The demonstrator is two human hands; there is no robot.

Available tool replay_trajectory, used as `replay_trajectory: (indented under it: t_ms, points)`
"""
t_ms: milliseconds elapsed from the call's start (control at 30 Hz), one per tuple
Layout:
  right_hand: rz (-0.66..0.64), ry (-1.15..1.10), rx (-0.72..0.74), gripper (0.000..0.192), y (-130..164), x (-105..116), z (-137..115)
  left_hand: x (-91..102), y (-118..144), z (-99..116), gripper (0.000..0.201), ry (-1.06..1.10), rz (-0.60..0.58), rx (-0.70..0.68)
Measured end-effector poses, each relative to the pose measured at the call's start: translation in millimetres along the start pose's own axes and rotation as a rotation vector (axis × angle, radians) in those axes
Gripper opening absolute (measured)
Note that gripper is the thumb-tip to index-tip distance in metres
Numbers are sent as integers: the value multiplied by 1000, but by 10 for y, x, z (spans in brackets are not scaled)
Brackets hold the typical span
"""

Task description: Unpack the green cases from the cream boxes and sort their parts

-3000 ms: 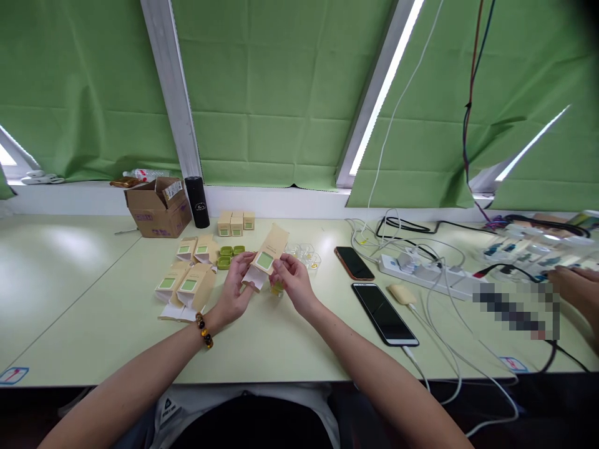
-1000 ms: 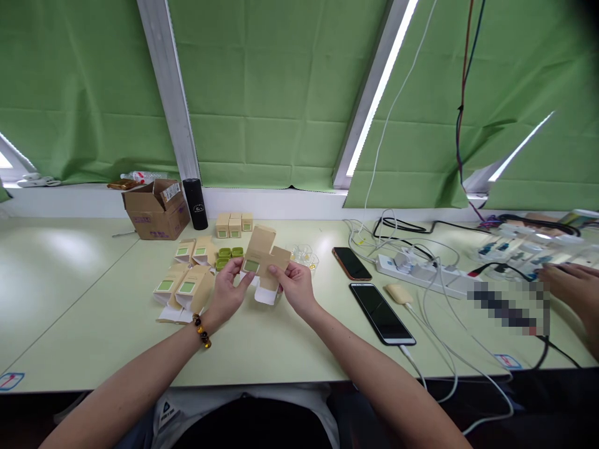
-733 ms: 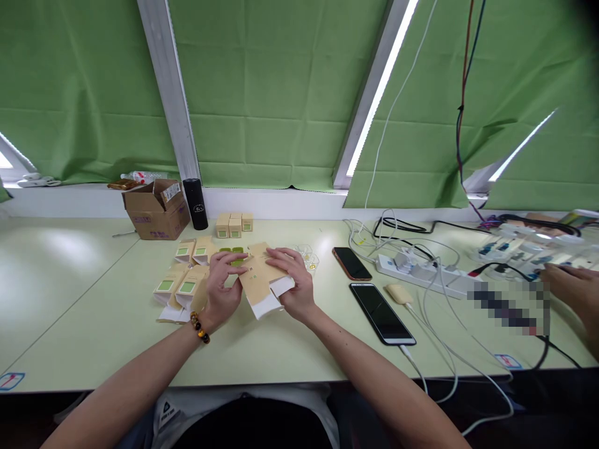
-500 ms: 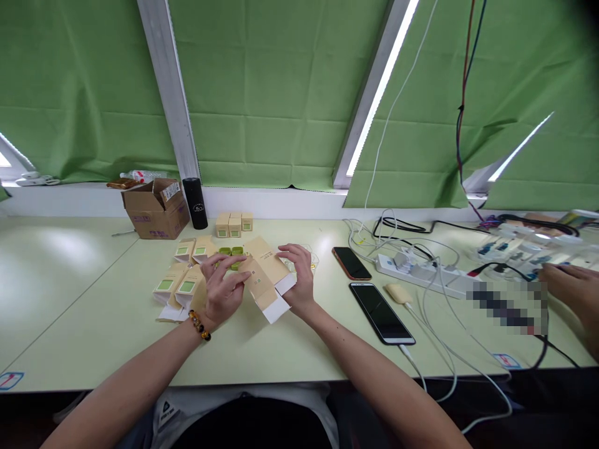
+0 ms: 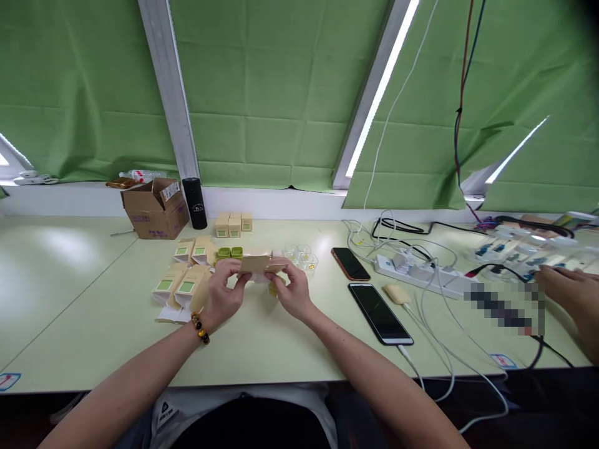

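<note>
Two bare forearms come in over the near edge of the table (image 5: 116, 349), a beaded bracelet (image 5: 200, 328) round the left wrist, and up we go to the grip! Left hand (image 5: 223, 298): half curled, thumb and fingers pinching the left side of one tan paper carton (image 5: 255, 264). Right hand (image 5: 296, 296): curled too, thumb and fingers pinching the other side by a folded flap. The carton sits right between them, seen almost edge-on, its visible stretch running left to right; that steep angle means I cannot tell where its true long axis points. Tucked by the right fingers, a yellow-green item (image 5: 272, 289), mostly hidden.

Over on the right, two smartphones: the larger phone (image 5: 380, 313) nearer, the orange-edged phone (image 5: 350, 264) behind it, then one white power strip (image 5: 425, 278). A co-worker's hand (image 5: 568, 302) is at the far right, beside a clear plastic case (image 5: 538, 252). On the left, four part-folded cartons (image 5: 189, 287), two in front, two behind! Past the hands, two square green pots (image 5: 237, 252) in view, and clear cups (image 5: 304, 255), too jumbled to count. Farther still, three small closed boxes (image 5: 234, 226), one black tumbler (image 5: 194, 204), one brown cardboard box (image 5: 156, 212), and green blinds (image 5: 276, 93) at the back
</note>
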State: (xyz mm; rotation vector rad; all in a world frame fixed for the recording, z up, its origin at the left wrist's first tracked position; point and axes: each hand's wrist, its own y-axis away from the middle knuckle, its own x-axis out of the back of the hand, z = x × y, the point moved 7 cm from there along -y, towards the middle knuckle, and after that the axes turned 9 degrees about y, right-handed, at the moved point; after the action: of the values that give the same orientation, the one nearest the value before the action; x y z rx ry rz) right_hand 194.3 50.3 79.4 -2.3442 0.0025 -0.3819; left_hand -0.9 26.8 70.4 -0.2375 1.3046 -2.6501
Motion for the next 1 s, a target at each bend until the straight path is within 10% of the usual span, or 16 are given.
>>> replay_trajectory:
  t_ms: [167, 367, 533, 800, 1000]
  points:
    - [-53, -193, -285, 17, 39, -94, 160, -56, 16, -191, 24, 260, 25, 313]
    - [-16, -246, -266, 49, 89, -159, 168, -52, 16, -325, 37, 363, 97, 514]
    - [-47, -122, -194, 13, -158, -132, 257, -55, -20, -317, 40, 411, 86, 470]
    - [166, 91, -587, 26, -1305, 658, 1433, -91, 11, -337, 30, 298, 42, 447]
    - [121, 253, -854, 38, -1401, 871, 2178, -123, 52, -361, 24, 195, -18, 440]
